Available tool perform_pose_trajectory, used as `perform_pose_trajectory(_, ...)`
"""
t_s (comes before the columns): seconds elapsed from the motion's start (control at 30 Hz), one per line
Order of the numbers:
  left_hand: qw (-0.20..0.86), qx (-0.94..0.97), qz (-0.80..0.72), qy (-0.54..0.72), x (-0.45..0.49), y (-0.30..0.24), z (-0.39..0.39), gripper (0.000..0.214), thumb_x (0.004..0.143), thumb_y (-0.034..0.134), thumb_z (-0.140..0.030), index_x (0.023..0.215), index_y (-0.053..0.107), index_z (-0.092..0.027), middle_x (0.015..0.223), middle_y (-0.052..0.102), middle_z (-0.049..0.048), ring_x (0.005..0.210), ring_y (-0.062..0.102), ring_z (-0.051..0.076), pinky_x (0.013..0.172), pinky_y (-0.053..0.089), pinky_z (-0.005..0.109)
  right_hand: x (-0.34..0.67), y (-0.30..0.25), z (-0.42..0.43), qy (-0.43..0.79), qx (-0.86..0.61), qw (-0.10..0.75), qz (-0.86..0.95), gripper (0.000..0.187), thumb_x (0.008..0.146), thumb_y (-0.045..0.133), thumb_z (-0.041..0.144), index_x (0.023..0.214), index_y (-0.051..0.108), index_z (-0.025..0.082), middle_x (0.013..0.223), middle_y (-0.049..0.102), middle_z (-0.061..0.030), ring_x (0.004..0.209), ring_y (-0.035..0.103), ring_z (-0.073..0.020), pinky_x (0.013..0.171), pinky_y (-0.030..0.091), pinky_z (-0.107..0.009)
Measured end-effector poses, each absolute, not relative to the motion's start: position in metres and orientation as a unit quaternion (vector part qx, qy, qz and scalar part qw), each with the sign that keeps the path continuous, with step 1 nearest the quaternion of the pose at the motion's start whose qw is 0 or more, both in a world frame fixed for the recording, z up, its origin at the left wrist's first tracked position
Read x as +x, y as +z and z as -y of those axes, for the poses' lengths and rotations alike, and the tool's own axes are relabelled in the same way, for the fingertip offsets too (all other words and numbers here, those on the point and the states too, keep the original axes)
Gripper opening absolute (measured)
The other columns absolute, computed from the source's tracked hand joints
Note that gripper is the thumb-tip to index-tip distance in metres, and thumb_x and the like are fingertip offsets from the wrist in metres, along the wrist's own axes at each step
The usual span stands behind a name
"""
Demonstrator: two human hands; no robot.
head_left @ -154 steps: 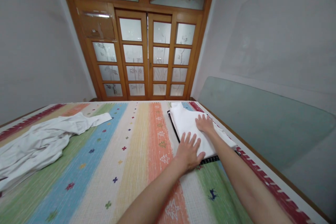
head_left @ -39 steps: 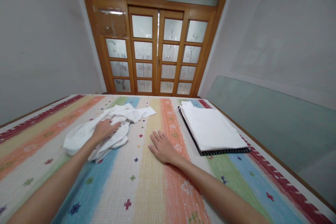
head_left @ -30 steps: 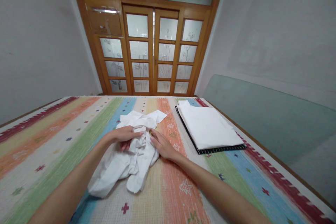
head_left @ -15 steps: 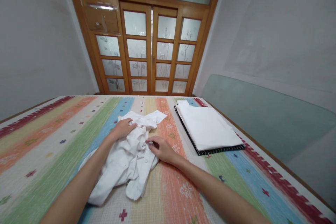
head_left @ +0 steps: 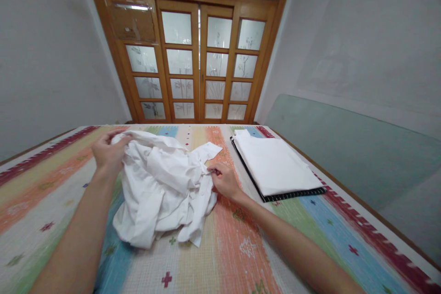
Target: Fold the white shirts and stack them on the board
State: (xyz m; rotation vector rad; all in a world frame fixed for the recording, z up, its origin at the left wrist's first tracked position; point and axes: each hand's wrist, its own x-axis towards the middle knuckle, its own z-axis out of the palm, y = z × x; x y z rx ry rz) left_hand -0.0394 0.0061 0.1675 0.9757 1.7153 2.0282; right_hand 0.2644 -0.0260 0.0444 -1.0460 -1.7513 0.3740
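Note:
A crumpled white shirt [head_left: 161,188] lies bunched on the striped mat [head_left: 241,248] in front of me. My left hand [head_left: 108,151] is closed on the shirt's far left edge and holds it a little off the mat. My right hand [head_left: 223,179] pinches the shirt's right side near a loose flap. To the right, a neatly folded white garment [head_left: 275,165] rests on a flat black board [head_left: 292,195].
Wooden doors with frosted glass panes [head_left: 193,69] stand behind the bed. A pale green padded panel [head_left: 344,151] runs along the right wall. The wooden bed edge [head_left: 372,227] shows at the right.
My left hand has slid out to the left and raised the shirt's edge, spreading the bundle wider. My right hand has shifted slightly right, still gripping the cloth.

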Motion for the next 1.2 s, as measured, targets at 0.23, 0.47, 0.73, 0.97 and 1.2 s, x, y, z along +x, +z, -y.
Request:
perform_pose_trajectory(0.23, 0.036, 0.098, -0.604, 0.790, -0.103, 0.190, 0.001, 0.022, 0.051, 0.050, 0.004, 0.057, 0.046, -0.017, 0.060, 0.044, -0.0075, 0.059, 0.047, 0.008, 0.072, 0.048, 0.026, 0.322, 0.114, 0.010, 0.063, -0.529, 0.596, 0.600, 0.020, 0.068, 0.049, 0.017, 0.068, 0.069, 0.019, 0.074, 0.070, -0.0038, 0.068, 0.060, -0.0170, 0.067, 0.048, -0.028)
perform_pose_trajectory(0.47, -0.044, 0.314, -0.759, 0.569, -0.106, 0.213, 0.036, 0.017, 0.055, 0.059, -0.017, 0.071, 0.064, -0.018, 0.054, 0.046, -0.0056, 0.057, 0.049, 0.015, 0.072, 0.048, 0.034, 0.359, 0.156, 0.022, 0.094, -0.593, 0.353, 0.717, 0.019, 0.064, 0.052, 0.012, 0.067, 0.069, 0.018, 0.066, 0.067, -0.0005, 0.063, 0.058, -0.0150, 0.064, 0.042, -0.025)
perform_pose_trajectory(0.73, -0.128, 0.596, -0.771, 0.186, -0.047, 0.211, 0.046, 0.026, 0.071, 0.057, -0.031, 0.092, 0.071, -0.022, 0.086, 0.072, 0.0065, 0.085, 0.065, 0.028, 0.079, 0.049, 0.035, 0.334, 0.138, 0.030, 0.100, -0.628, 0.052, 0.770, 0.034, 0.085, 0.060, 0.042, 0.107, 0.066, 0.018, 0.097, 0.072, -0.0107, 0.087, 0.065, -0.0240, 0.072, 0.043, -0.027)
perform_pose_trajectory(0.97, -0.002, 0.781, -0.615, 0.107, 0.008, 0.157, 0.017, 0.069, 0.083, 0.048, -0.054, 0.137, 0.049, -0.011, 0.136, 0.057, 0.0181, 0.124, 0.054, 0.029, 0.102, 0.040, 0.036, 0.321, 0.123, 0.027, 0.120, -0.580, 0.013, 0.806, 0.034, 0.074, 0.063, 0.018, 0.108, 0.065, 0.019, 0.097, 0.072, -0.0095, 0.085, 0.066, -0.0239, 0.065, 0.041, -0.026)
perform_pose_trajectory(1.2, 0.102, 0.847, -0.505, -0.131, 0.061, 0.120, 0.042, 0.090, 0.056, 0.072, -0.065, 0.122, 0.063, -0.005, 0.116, 0.066, 0.0279, 0.104, 0.066, 0.037, 0.087, 0.051, 0.039, 0.336, 0.149, 0.035, 0.110, -0.606, -0.047, 0.787, 0.036, 0.069, 0.063, 0.018, 0.105, 0.069, 0.019, 0.099, 0.071, -0.0098, 0.088, 0.066, -0.0249, 0.064, 0.041, -0.027)
